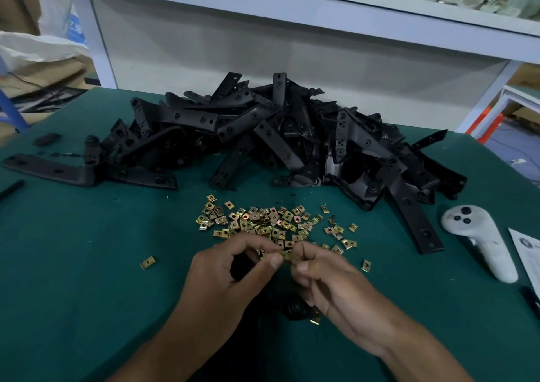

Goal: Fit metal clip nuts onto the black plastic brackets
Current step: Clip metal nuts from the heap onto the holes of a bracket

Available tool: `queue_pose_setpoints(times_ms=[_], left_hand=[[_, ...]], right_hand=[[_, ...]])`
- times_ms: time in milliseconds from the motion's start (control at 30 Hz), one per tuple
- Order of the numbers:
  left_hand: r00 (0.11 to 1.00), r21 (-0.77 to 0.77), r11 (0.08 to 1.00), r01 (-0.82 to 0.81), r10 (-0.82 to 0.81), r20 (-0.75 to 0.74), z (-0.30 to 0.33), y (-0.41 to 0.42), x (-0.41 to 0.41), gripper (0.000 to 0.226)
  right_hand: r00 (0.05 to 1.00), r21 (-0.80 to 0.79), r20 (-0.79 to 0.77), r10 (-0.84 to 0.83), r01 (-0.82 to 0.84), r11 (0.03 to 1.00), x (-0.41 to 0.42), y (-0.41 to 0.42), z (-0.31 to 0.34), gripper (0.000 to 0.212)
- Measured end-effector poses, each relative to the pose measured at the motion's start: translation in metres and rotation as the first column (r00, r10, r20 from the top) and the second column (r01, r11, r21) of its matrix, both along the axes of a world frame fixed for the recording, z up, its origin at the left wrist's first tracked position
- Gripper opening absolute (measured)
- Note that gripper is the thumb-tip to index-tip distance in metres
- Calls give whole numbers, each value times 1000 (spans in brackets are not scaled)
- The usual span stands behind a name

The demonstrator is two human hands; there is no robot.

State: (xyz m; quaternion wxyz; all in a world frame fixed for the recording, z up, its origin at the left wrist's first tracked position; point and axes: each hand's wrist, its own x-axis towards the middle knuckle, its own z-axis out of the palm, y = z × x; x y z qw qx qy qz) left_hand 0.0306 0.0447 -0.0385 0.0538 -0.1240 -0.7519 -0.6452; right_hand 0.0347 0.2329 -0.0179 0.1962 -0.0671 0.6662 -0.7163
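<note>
Brackets (263, 136) of black plastic, long flat strips with round holes and angled ends, were heaped across the upper middle of the frame on a green mat (73, 264). Brass-coloured clip nuts (263, 223), small folded squares each with a central hole, were scattered just below the heap. At lower centre one clip nut (287, 255) was pinched between the fingertips of the left hand (230, 276) and the right hand (330, 282), both narrowly closed around it. A black bracket part (296, 308) was partly hidden beneath the hands. A white controller (479, 241) was seen at the right.
</note>
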Motion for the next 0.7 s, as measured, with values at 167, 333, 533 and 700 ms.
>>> queue_pose_setpoints(times_ms=[167, 333, 533, 700], left_hand=[[1000, 129, 992, -5, 2, 20, 3, -8, -6, 12], [1000, 98, 995, 30, -30, -7, -2, -3, -3, 20], [1000, 196, 980, 19, -22, 15, -1, -3, -5, 13], [1000, 316, 949, -21, 13, 28, 2, -2, -4, 11]], right_hand=[[993, 35, -107, -42, 46, 998, -6, 12, -2, 12], [982, 81, -181, -61, 77, 994, -6, 8, -7, 32], [985, 35, -149, -82, 89, 995, -6, 6, -4, 31], [982, -20, -138, -130, 129, 992, -6, 5, -3, 26]])
